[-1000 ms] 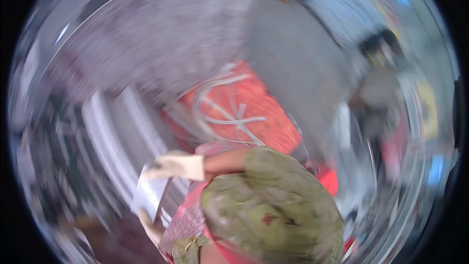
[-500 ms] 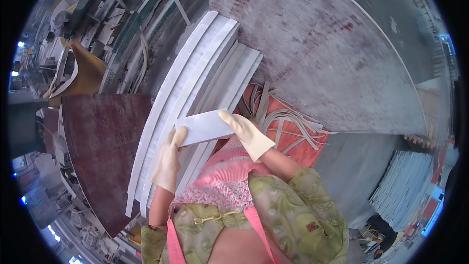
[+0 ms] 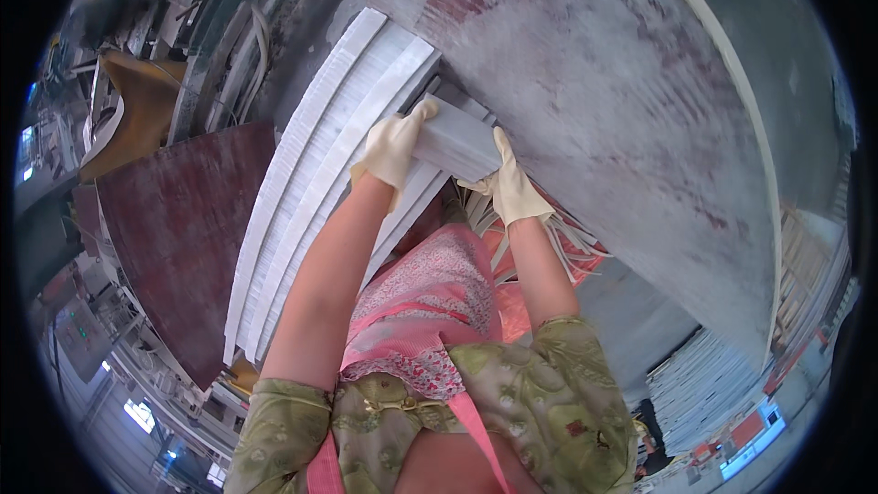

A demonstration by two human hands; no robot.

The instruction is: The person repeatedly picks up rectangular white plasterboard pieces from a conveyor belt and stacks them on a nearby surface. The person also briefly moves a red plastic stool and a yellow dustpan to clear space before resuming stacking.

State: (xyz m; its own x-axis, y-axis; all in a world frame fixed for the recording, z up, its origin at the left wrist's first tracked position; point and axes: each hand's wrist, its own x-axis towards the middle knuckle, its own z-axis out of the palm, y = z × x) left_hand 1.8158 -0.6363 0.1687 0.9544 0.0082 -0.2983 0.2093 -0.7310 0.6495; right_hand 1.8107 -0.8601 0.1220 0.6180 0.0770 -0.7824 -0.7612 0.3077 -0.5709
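Between my two gloved hands is a grey rectangular stack of thin strips or a block (image 3: pixel 462 140); its exact make-up is hard to tell. My left hand (image 3: pixel 391 148), in a cream glove, grips its left end with the thumb on top. At the right end my right hand (image 3: pixel 508 187), gloved alike, has its thumb up against the edge and fingers underneath. The block is over the far right end of long rows of stacked pale strips (image 3: pixel 320 155), close to a large board (image 3: pixel 585 101) with grey and dark red patches.
Loose curled strips (image 3: pixel 576 252) lie on red sheeting (image 3: pixel 514 311) below my right hand. A dark red panel (image 3: pixel 187 238) stands at the left. Stacked pale sheets (image 3: pixel 704 393) are at the lower right. Machinery and a brown curved piece (image 3: pixel 133 114) fill the upper left.
Both hands have carried the grey block away from my body, up and to the right, toward the far end of the rows. Its tilt has changed, with the right end now nearer me.
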